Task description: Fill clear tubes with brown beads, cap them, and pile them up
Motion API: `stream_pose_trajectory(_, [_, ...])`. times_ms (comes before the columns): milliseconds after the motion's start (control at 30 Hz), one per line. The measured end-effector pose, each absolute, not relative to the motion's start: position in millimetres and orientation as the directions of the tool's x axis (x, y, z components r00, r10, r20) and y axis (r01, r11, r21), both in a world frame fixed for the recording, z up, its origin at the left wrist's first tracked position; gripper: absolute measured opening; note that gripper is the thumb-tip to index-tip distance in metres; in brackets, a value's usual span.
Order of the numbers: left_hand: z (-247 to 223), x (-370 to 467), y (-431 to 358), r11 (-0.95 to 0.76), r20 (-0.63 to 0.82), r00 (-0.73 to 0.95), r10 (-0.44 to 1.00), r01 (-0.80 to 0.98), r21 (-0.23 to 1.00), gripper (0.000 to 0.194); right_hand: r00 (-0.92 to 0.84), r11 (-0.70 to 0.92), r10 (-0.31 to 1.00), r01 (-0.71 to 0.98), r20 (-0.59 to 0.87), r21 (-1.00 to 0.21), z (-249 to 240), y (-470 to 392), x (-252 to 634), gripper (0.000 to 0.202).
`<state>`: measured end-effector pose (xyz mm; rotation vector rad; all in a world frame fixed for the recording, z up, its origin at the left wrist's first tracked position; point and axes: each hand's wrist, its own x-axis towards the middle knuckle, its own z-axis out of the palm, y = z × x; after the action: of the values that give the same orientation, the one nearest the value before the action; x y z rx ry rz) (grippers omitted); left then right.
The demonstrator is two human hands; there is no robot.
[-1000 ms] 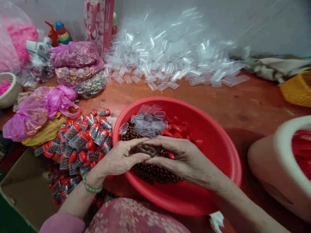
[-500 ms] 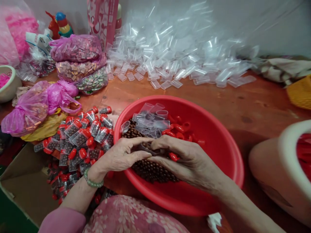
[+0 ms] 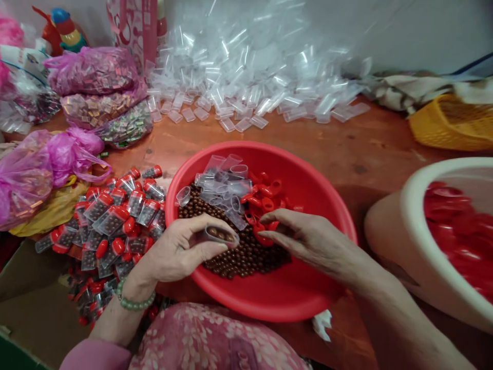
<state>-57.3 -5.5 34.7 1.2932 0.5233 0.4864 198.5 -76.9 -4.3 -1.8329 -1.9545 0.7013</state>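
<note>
My left hand [image 3: 173, 249] is closed around a clear plastic tube [image 3: 233, 240], its open mouth facing up and right. Brown balls [image 3: 219, 234] show inside the tube. My right hand [image 3: 304, 234] is over the middle of the red basin [image 3: 323, 277], its thumb and fingers curled on a red cap [image 3: 264, 236]. Beneath both hands lies a heap of loose brown balls [image 3: 239, 264]. Empty clear tubes [image 3: 219, 187] rest at the basin's back left, and more red caps [image 3: 271, 190] lie beside them.
Filled, red-capped tubes [image 3: 115, 218] are piled left of the basin, above a cardboard box [image 3: 31, 298]. A large heap of clear tubes [image 3: 246, 82] lies at the back. On the right stand a pale tub [image 3: 400, 246] of red parts and a yellow basket [image 3: 447, 128]. Purple bags [image 3: 96, 72] sit back left.
My right hand has left the tube's mouth and moved right to the red caps, taking hold of one. The left hand keeps the tube, with brown balls now visible inside. The view has shifted right.
</note>
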Motion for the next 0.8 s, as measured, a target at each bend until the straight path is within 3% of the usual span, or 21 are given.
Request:
stream_pose_trajectory(167, [34,-57,-2,0.196,-0.1,0.767,0.633,-0.034,0.98,0.014,-0.193,0.13,0.974,0.901,-0.115,-0.413,-12,-71,190,0.012])
stream_pose_trajectory(367, [23,-51,-1,0.164,-0.117,0.734,0.669,0.008,0.987,0.015,-0.061,0.026,0.951,0.993,-0.304,-0.116,-16,-67,184,0.008])
stream_pose_trajectory(567, [11,-47,4,0.093,-0.143,0.721,0.678,0.109,0.99,0.018,-0.014,-0.006,0.915,0.999,-0.403,-0.05,-25,-75,183,0.012])
stream_pose_trajectory(800, [10,-43,4,0.074,-0.12,0.717,0.686,0.096,0.993,0.017,0.013,-0.048,0.904,0.996,-0.428,-0.071,-30,-75,185,0.01])
